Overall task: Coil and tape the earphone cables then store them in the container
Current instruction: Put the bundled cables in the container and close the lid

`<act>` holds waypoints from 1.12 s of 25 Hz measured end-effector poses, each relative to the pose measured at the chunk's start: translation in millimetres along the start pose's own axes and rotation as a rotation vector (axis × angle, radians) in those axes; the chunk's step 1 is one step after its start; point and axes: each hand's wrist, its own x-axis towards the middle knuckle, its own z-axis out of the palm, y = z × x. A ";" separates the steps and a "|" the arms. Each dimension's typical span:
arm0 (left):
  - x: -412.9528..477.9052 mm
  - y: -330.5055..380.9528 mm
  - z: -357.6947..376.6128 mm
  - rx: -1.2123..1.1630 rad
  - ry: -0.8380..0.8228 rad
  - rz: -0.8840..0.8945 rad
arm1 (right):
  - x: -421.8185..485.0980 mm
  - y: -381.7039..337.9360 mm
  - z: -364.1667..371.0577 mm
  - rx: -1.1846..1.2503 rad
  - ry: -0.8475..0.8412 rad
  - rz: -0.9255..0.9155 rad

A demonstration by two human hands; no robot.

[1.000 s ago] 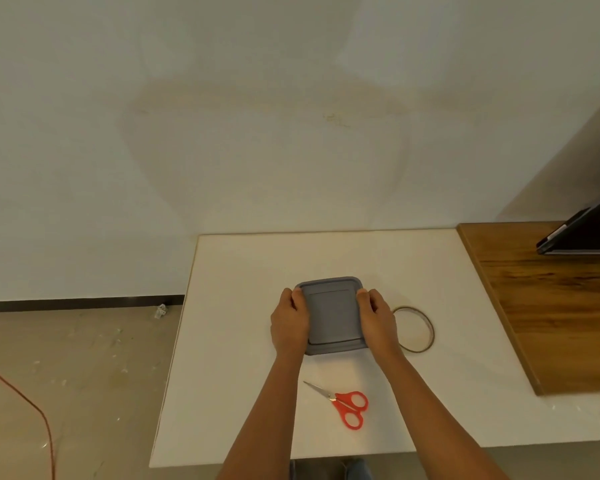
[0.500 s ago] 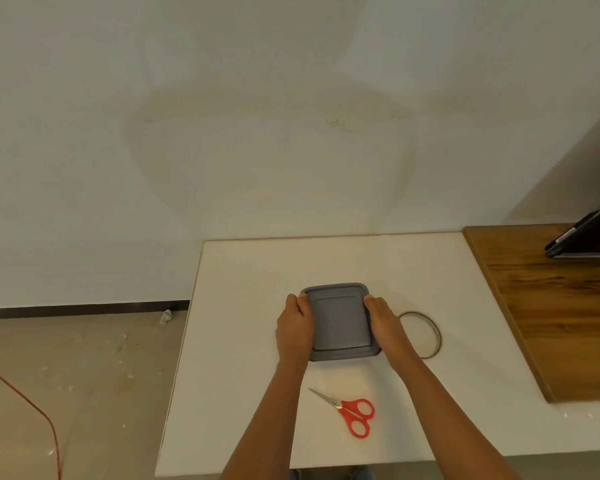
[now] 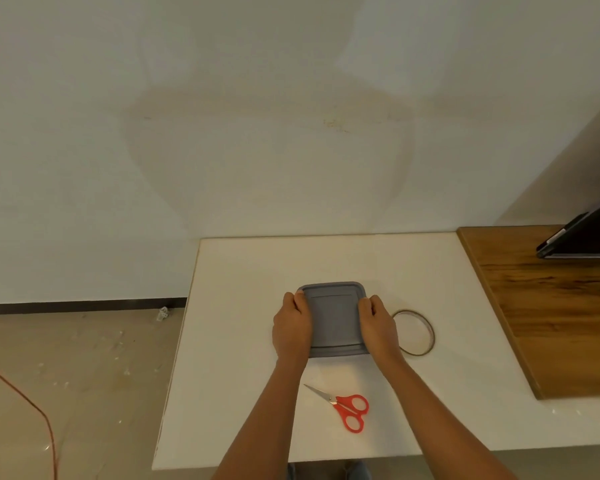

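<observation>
A square container with a grey lid sits on the white table. My left hand grips its left edge, fingers curled over the rim. My right hand grips its right edge the same way. The lid is on, so the inside is hidden; no earphone cables are visible. A roll of clear tape lies flat just right of my right hand. Red-handled scissors lie on the table between my forearms, blades pointing up-left.
A wooden board covers the table's right part, with a dark tilted device at its far end. A wall stands behind the table. On the floor at left lie an orange cable and scraps of debris.
Both hands stay on the container's sides. The whole scene has shifted slightly in view as my head moved; the container itself looks unmoved on the table.
</observation>
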 end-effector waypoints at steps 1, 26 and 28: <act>1.7 1.3 -3.3 0.014 -0.033 0.005 | 2.4 -4.4 -3.5 -0.016 -0.073 0.076; -2.2 -6.6 -0.4 0.089 0.033 0.128 | 16.7 -0.5 14.4 -0.242 0.077 -0.041; -3.4 -5.0 0.6 0.078 0.053 0.141 | 17.3 -0.5 14.0 -0.187 0.062 -0.048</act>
